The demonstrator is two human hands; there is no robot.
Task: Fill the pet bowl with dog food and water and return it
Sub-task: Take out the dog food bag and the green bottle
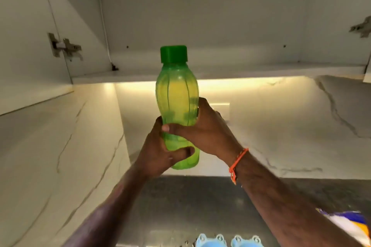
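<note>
A translucent green water bottle (176,94) with a darker green cap is held upright in the air in front of an open wall cabinet. My left hand (158,152) grips its lower part from the left, thumb across the front. My right hand (202,126) grips its middle from the right, with an orange thread at the wrist. The cap is on. At the bottom edge the light blue pet bowl (226,240) shows only its two rims on the grey counter.
The open cabinet's bottom shelf (261,70) runs behind the bottle, with door hinges (64,46) at the left and right. A lit marble backsplash (281,116) lies below it. A white, blue and yellow bag (351,224) pokes in at the lower right.
</note>
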